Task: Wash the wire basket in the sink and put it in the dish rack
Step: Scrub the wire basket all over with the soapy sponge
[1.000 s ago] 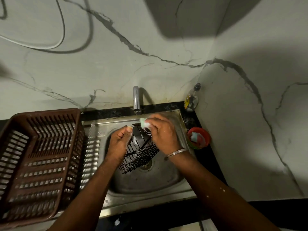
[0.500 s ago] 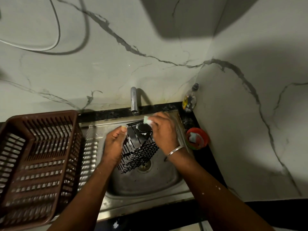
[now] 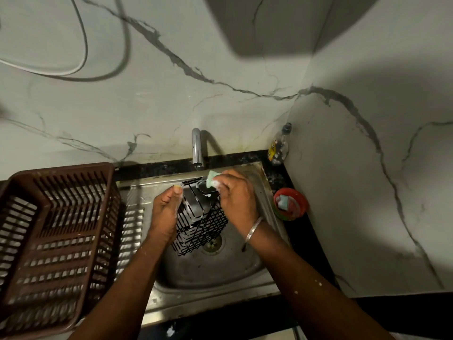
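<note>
A black wire basket (image 3: 203,227) is held tilted above the steel sink (image 3: 213,268), its open top turned toward the tap. My left hand (image 3: 166,212) grips its left side. My right hand (image 3: 236,197) is shut on a green sponge (image 3: 211,179) and presses it against the basket's far rim. Soap foam shows on my fingers. The brown plastic dish rack (image 3: 54,241) stands on the counter to the left of the sink, with nothing in it.
A chrome tap (image 3: 197,149) rises behind the sink; no water stream is visible. A small bottle (image 3: 279,146) stands in the back right corner. A red bowl (image 3: 290,203) holding a sponge sits to the right of the sink. Marble walls close the back and right.
My right hand with the sponge has shifted slightly along the basket's far rim. The left hand keeps its hold. The camera has tilted a little.
</note>
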Available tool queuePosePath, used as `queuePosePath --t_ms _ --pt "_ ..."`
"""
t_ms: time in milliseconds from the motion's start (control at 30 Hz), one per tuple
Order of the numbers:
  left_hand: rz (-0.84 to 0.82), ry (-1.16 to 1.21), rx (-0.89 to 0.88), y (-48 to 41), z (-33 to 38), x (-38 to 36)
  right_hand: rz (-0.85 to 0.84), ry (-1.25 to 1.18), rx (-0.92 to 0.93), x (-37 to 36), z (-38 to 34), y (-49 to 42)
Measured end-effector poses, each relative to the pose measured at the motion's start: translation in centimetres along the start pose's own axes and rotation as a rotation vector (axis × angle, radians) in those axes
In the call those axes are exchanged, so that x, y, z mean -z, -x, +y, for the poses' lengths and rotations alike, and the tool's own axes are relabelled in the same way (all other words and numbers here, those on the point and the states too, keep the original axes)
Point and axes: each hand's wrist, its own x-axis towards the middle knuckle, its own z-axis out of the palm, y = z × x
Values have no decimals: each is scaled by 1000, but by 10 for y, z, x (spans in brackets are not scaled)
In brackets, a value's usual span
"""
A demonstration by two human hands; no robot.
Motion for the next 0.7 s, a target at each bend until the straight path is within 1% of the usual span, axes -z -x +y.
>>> queuePosePath --t_ms 33,67,167,200,300,333,433,467,533,567,700 --pt "1 0 -6 0 0 -1 11 -15 -40 1 2 0" --pt "-1 -3 -13 -1 0 -1 -5 -19 -39 1 0 0" --pt "-4 21 -38 -3 -6 1 -100 -14 74 0 -10 6" --pt "4 15 -34 -4 -8 2 -85 -23 57 0 -9 4" --pt "2 -18 -42 -1 -10 5 11 -58 -98 -2 -12 -4" --pt "0 -19 -44 0 -9 3 -2 -72 -83 -3 -18 -4" --pt "-6 10 -29 0 -8 0 -111 -103 91 -7 -27 0" --pt "-4 0 -27 0 -7 0 -113 -104 87 -7 -25 -1" --pt "-11 -25 -41 1 -5 0 -67 -97 4 -4 -18 -4" --pt "-16 -31 -41 2 -3 -1 -62 -103 7 -4 -19 -3" --pt "-1 -29 -38 1 -3 2 -165 -96 237 0 -27 16"
